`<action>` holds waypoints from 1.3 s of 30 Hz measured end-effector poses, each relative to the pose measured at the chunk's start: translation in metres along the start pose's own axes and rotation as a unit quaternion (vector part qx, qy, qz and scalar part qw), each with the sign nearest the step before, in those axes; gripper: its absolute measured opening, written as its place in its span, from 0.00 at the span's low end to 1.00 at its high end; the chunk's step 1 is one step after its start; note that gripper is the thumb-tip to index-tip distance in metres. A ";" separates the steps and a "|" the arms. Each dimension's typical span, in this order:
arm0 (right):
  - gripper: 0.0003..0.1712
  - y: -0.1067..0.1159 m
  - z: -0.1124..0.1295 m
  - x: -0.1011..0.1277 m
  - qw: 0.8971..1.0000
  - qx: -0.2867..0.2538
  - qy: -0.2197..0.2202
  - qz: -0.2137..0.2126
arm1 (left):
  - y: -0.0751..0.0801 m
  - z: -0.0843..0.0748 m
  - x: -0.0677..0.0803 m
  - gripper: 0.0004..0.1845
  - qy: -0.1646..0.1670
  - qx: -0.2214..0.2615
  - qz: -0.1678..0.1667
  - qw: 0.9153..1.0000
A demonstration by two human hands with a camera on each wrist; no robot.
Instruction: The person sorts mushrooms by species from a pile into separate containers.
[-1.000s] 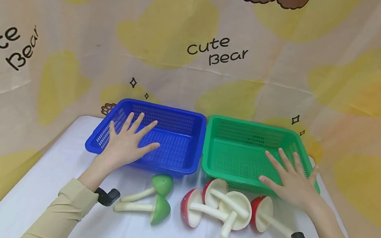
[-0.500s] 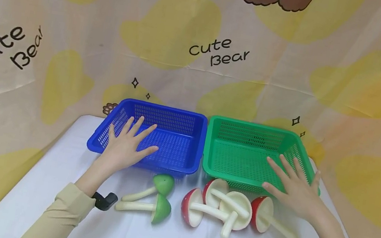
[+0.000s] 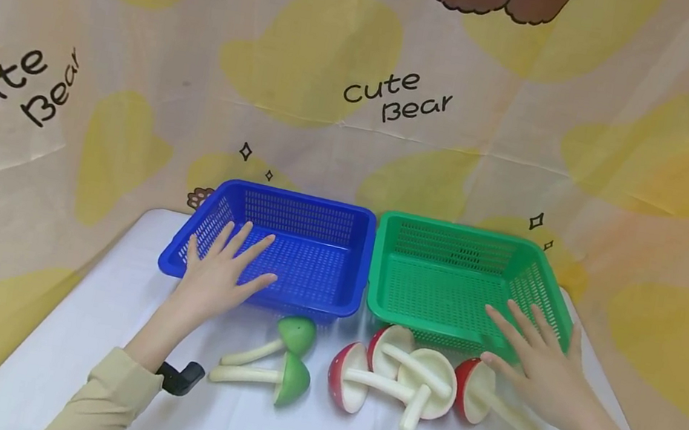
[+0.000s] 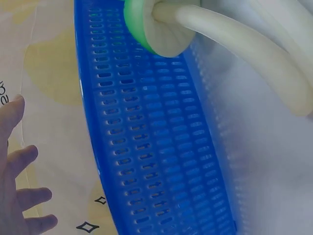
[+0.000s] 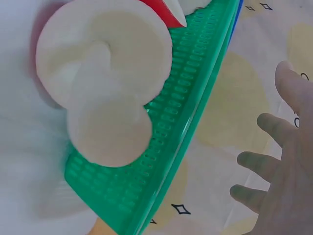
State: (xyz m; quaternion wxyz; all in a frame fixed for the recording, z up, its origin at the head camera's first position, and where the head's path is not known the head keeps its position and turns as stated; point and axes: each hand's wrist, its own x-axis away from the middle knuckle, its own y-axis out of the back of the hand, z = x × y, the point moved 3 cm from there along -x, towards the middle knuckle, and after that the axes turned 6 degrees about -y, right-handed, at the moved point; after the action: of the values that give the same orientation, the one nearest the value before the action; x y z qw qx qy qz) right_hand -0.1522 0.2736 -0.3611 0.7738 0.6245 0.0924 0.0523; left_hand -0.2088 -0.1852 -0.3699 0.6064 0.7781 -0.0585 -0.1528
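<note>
Behind the white bench [image 3: 59,350] hangs a cream cloth backdrop [image 3: 369,61] printed with yellow shapes and the words "Cute Bear". Two mesh baskets sit side by side at the far edge, rims touching: a blue basket [image 3: 319,203] at 11 o'clock and a green basket [image 3: 450,228] at 1 o'clock.

The left hand [image 3: 214,277] reaches forward palm down, fingers spread and straight, over the near left part of the blue basket; its grip is spread and holds nothing. Whether it touches the rim cannot be told. The right hand [image 3: 542,355] lies likewise palm down with fingers spread, at the near right corner of the green basket, holding nothing.

Just in front of the baskets lie toy mushrooms on their sides: two green-capped mushrooms [image 3: 287,364] below the blue basket, and three red-capped mushrooms [image 3: 407,375] below the green one, the rightmost just beside the right hand.
</note>
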 end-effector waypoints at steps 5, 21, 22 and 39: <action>0.41 -0.004 -0.001 0.007 1.000 -0.017 0.003 -0.016 | -0.003 0.003 0.006 0.37 0.003 -0.001 -0.009 1.000; 0.38 -0.009 -0.002 0.032 0.995 -0.023 0.044 -0.086 | -0.019 0.013 0.023 0.35 0.001 -0.013 -0.079 0.997; 0.38 -0.009 -0.002 0.033 0.994 -0.022 0.048 -0.092 | -0.020 0.014 0.025 0.35 0.001 -0.013 -0.084 0.996; 0.26 -0.022 -0.008 0.045 0.998 -0.018 0.022 -0.057 | -0.031 0.027 0.039 0.27 -0.057 -0.012 -0.193 0.979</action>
State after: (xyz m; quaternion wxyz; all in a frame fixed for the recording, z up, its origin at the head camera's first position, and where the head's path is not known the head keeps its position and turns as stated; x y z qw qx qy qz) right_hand -0.1102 0.2856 -0.3878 0.7847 0.6026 0.1435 0.0237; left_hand -0.1832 -0.2130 -0.4124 0.5703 0.7577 0.0604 -0.3114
